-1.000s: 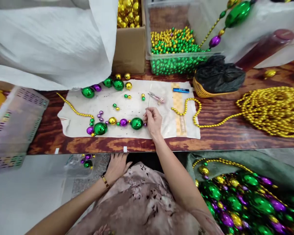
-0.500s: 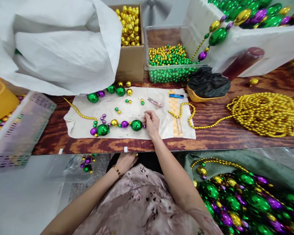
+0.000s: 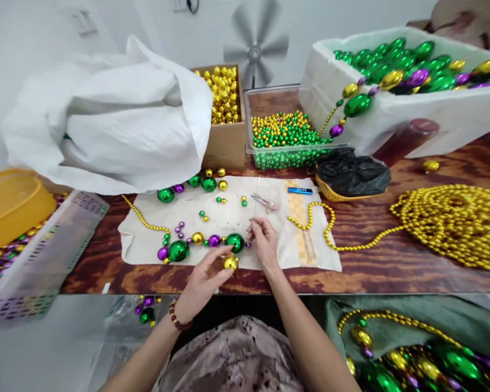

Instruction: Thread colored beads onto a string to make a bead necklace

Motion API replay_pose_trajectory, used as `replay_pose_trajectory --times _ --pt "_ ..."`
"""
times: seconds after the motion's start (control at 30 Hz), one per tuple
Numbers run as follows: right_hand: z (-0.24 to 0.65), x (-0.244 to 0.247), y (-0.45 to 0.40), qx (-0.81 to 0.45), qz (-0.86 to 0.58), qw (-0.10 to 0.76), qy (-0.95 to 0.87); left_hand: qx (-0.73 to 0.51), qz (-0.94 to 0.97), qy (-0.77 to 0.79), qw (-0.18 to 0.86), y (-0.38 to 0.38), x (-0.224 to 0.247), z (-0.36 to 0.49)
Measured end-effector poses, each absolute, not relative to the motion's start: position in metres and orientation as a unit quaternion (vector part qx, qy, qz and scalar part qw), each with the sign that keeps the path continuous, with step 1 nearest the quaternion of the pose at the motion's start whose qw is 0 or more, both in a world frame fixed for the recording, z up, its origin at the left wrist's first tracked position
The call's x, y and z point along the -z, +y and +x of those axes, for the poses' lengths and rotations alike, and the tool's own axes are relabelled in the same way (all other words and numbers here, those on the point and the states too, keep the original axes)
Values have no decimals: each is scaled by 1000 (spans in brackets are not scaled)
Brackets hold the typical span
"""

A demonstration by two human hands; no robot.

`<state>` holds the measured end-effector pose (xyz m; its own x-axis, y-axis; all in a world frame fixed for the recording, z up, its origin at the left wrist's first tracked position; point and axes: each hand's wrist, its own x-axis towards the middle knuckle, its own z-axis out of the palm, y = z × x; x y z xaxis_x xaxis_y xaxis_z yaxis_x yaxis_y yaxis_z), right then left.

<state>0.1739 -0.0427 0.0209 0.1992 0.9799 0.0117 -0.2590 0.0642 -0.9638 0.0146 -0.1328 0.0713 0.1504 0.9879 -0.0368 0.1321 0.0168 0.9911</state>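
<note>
My left hand [image 3: 204, 277] pinches a gold bead [image 3: 230, 264] between thumb and fingers, above the front edge of the cloth. My right hand [image 3: 264, 242] is closed on a thin string at the end of a row of beads; a fine line, needle or string, rises from its fingertips. In the row lie a large green bead [image 3: 234, 243], a purple bead [image 3: 214, 240], a smaller gold bead [image 3: 197, 238] and another large green bead [image 3: 179, 250]. Small purple beads [image 3: 180, 228] lie loose behind the row. Scissors [image 3: 264, 202] rest beyond my right hand.
A white cloth [image 3: 147, 209] covers part of the wooden table. Behind stand a carton of gold beads [image 3: 224, 142], a clear bin [image 3: 294, 148] of small beads and a foam box [image 3: 441, 122]. Gold bead chain [image 3: 453, 228] is heaped right; a perforated basket [image 3: 61, 247] stands left.
My left hand has come up from below the table edge, now with a gold bead in it. My right hand stays at the end of the bead row. The view has tilted up.
</note>
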Motion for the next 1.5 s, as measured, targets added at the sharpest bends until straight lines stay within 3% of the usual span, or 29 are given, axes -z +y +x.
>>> replay_pose_trajectory --times 0.13,0.23,0.5,0.9,1.2,1.5 --pt "174 -39 -50 -529 -449 589 -414 -407 674 516 337 -88 -80 27" --pt "175 -47 -49 -484 -479 592 -432 -406 715 485 298 -68 -79 41" --pt "180 -50 -44 -468 -507 615 -382 -536 575 505 356 -58 -57 69" --pt "185 -43 -55 -504 -476 599 -400 -537 578 489 372 -47 -67 59" --pt "196 -24 -95 -459 -463 563 -507 -591 564 461 345 -31 -101 32" --pt "189 -13 -101 -434 -445 544 -564 -640 450 441 441 -14 -118 22"
